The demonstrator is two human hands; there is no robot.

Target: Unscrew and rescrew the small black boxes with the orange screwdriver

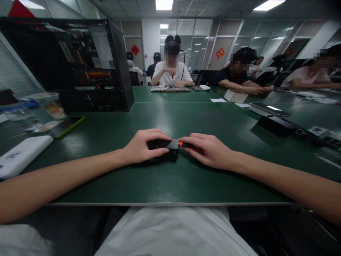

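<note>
On the green table, a small black rectangular box lies in front of me. My left hand is closed around its left part, fingers over the top and thumb along the near side. Against the right end of the box points a screwdriver with an orange collar and a black-and-red handle. My right hand grips that handle, which lies roughly level. Whether the tip sits in a screw is too small to make out.
An open black computer case stands at the back left. Nearer are a plastic cup, a green-edged phone and a white power-bank-like block. Black parts lie to the right. Across the table, several people sit working.
</note>
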